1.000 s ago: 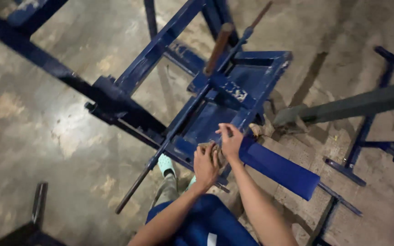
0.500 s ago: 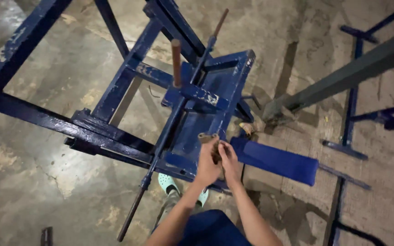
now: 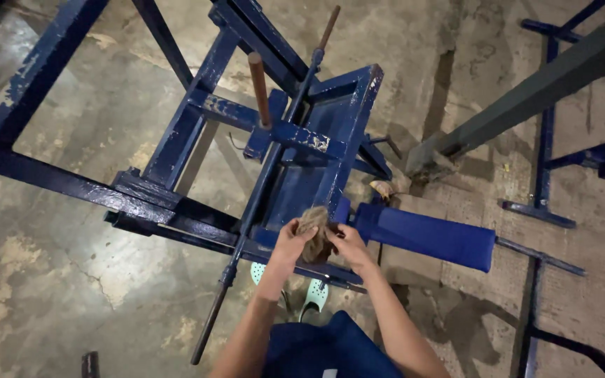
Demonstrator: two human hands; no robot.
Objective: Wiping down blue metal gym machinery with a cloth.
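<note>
Both hands are gripping a crumpled brownish rag (image 3: pixel 314 227) between them, just above the near edge of a blue metal frame (image 3: pixel 330 140). The left hand (image 3: pixel 290 241) is closing its fingers (image 3: pixel 297 229) around the rag's left side, while the right hand (image 3: pixel 348 243) is pinching the rag's right side with curled fingers (image 3: pixel 335 234); the two hands are almost touching, with the rag bunched between them. Directly beyond the fingers the frame's shallow blue tray (image 3: pixel 301 185) is sloping away, crossed by a flat blue bar. A rusty brown handle (image 3: pixel 259 87) is standing up from that bar, well beyond the fingers. A long thin rod (image 3: pixel 260 189) is running along the tray's left side, passing just to the left of the left hand's fingers. Just to the right of the right hand's fingers a blue padded arm (image 3: pixel 432 238) is sticking out sideways. Below the hands, pale green shoes (image 3: pixel 314 295) are standing on the stained concrete floor (image 3: pixel 57 266).
</note>
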